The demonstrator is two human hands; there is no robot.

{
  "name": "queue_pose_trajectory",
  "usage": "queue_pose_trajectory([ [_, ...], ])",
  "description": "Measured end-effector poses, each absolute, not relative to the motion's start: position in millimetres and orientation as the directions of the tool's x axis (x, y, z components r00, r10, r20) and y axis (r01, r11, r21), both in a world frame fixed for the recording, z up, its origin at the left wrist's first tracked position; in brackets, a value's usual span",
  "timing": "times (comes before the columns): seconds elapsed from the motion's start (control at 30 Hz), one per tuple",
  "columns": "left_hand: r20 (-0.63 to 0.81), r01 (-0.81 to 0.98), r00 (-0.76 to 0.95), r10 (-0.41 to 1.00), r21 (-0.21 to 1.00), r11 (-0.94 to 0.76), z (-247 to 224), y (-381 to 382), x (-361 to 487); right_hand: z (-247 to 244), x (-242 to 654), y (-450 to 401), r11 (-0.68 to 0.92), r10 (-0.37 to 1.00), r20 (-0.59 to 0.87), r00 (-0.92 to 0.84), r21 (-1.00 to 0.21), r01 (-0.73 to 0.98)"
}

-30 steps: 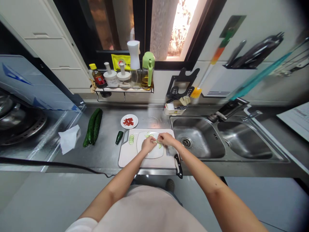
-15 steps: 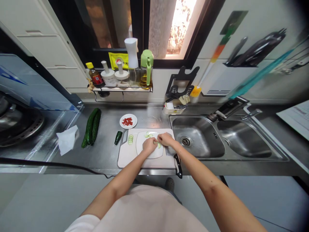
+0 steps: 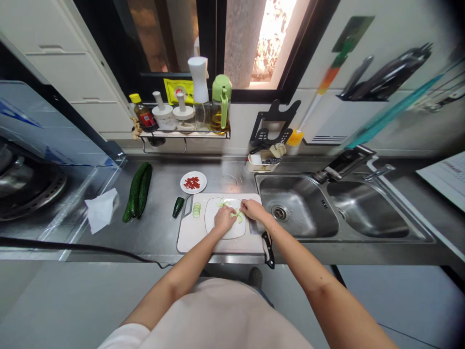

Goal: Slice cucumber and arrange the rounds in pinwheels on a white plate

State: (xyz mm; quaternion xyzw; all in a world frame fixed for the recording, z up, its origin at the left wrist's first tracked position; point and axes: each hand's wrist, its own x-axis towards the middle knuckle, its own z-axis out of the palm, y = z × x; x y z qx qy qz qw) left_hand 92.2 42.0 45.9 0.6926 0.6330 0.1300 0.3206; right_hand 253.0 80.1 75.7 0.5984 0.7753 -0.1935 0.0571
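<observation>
A white plate (image 3: 237, 232) rests on the cutting board (image 3: 196, 240), with thin pale-green cucumber slices (image 3: 239, 219) along its far and right sides. Over the plate's middle, my left hand (image 3: 225, 219) is closed, its fingertips pinching cucumber slices that it largely hides. My right hand (image 3: 252, 209) reaches over the plate's right rim, thumb and fingers pinched on what looks like a slice beside the laid ones. A short row of slices (image 3: 196, 210) lies on the board's left part. The black-handled knife (image 3: 268, 249) lies at the board's right edge, its blade partly hidden by my right arm.
A dark cucumber piece (image 3: 178, 207) lies left of the board, whole cucumbers (image 3: 138, 191) farther left. Behind stands a small plate (image 3: 184, 189) of chopped red bits. The sink (image 3: 298, 206) adjoins on the right. A bottle rack (image 3: 185, 134) hangs above the counter.
My right hand has moved slightly right, away from my left fingertips, to the plate's right rim. My left hand has barely shifted; more slices show between the hands.
</observation>
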Motion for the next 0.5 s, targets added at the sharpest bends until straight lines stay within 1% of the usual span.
queue_pose_trajectory([
  [0.1,-0.209,0.782,0.151,0.966,0.623,0.013,44,42,91,74,262,77,0.092,0.937,-0.297,-0.182,-0.294,0.951],
  [0.17,-0.202,0.785,0.147,0.968,0.62,0.01,43,43,91,74,265,74,0.055,0.946,-0.286,-0.152,-0.321,0.946],
  [0.27,-0.19,0.794,0.145,0.971,0.608,0.0,43,45,93,75,263,66,0.062,0.949,-0.275,-0.156,-0.32,0.946],
  [0.37,-0.205,0.808,0.144,0.968,0.589,0.004,43,47,95,78,255,56,0.085,0.94,-0.295,-0.172,-0.287,0.954],
  [0.5,-0.229,0.818,0.15,0.962,0.575,0.009,45,50,96,80,246,42,0.166,0.919,-0.306,-0.25,-0.277,0.946],
])
